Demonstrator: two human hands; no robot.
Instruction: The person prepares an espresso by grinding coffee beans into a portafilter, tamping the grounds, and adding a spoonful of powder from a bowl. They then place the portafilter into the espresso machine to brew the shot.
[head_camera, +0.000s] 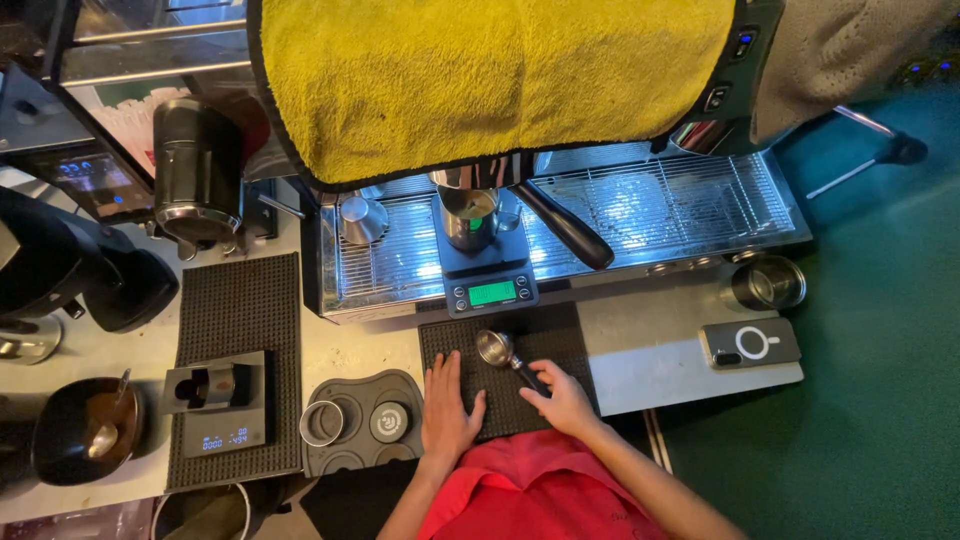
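On the black ribbed mat (545, 345) at the counter's front edge, both hands work side by side. The left hand (447, 405) lies flat on the mat, palm down, fingers spread and holding nothing. The right hand (563, 397) is curled around the dark handle of a portafilter (503, 353), fingers wrapped over it. The portafilter rests on the mat, its round metal basket pointing away from the body, just beyond the left hand's fingertips and between the two hands.

Directly behind the basket sits a small scale (491, 292) with a green lit display, carrying a steel pitcher (470, 215) on the drip tray of the espresso machine (650, 210). A yellow towel (480, 80) hangs over the machine's top. Left of the mat, a grey tamping station (360, 420) holds a metal ring and a round tamper. Farther left, a second scale (220, 405) with a blue display stands on another ribbed mat. Right of the hands, a phone (750, 343) with a white ring on its back lies near a steel cup (765, 283).
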